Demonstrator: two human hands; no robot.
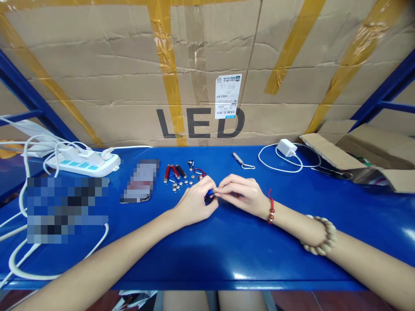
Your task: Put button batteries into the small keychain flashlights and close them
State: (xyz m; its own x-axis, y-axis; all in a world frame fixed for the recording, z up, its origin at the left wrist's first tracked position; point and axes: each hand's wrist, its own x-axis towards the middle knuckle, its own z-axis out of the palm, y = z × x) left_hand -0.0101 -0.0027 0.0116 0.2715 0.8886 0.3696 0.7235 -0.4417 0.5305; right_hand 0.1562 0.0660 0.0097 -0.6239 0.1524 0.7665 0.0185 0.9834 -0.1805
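Observation:
My left hand (196,202) is closed around a short blue metal tube (209,193), like a mini flashlight body, with one end pointing right. At that end my right hand (245,195) has its thumb and fingertips pinched together, touching the tube; whatever is between them is too small to make out. Just beyond my left hand lie red tubes (167,173), a black tube (181,172), several button cells (186,183), a red carabiner clip (200,173) and small end caps (191,164). Farther back is a silver mini flashlight (237,158) with a clip attached.
A pixelated phone (141,181) lies left of the parts. A white power strip (87,164) with tangled cables stands at the left. At the back right are a white charger (286,147) with its cable, scissors (345,175) and an open cardboard box (372,151). A large carton (129,86) walls the back.

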